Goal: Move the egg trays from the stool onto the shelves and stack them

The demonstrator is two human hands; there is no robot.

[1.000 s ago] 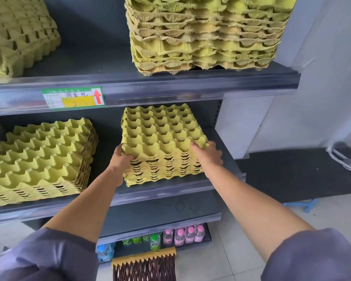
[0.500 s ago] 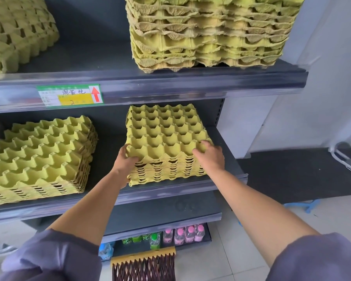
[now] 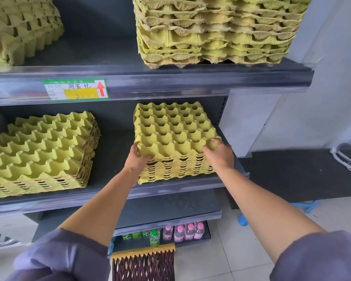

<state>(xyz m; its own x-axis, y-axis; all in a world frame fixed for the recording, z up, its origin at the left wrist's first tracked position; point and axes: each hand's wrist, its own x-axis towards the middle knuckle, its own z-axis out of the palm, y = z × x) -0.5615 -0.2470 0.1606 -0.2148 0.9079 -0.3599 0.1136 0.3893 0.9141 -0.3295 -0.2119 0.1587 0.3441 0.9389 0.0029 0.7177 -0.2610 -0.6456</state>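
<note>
A stack of yellow-green egg trays [image 3: 174, 130] sits on the right part of the middle shelf [image 3: 170, 186]. My left hand [image 3: 137, 159] grips the stack's near left corner, fingers curled under the top trays. My right hand [image 3: 219, 154] holds the near right corner, fingers curled over the top tray's edge. A second stack of egg trays [image 3: 43, 151] lies on the same shelf to the left. Two more stacks stand on the upper shelf, a tall one [image 3: 215, 31] at right and another [image 3: 20, 29] at left. The stool is out of view.
A price label [image 3: 76, 89] with a red arrow hangs on the upper shelf's edge. Below, small bottles [image 3: 182, 232] line the bottom shelf, and a mesh basket [image 3: 143, 264] stands on the tiled floor. A white wall and dark platform lie to the right.
Both hands stay on the right stack's near corners. The stack has shifted slightly deeper onto the shelf, and the camera has moved a little to the right.
</note>
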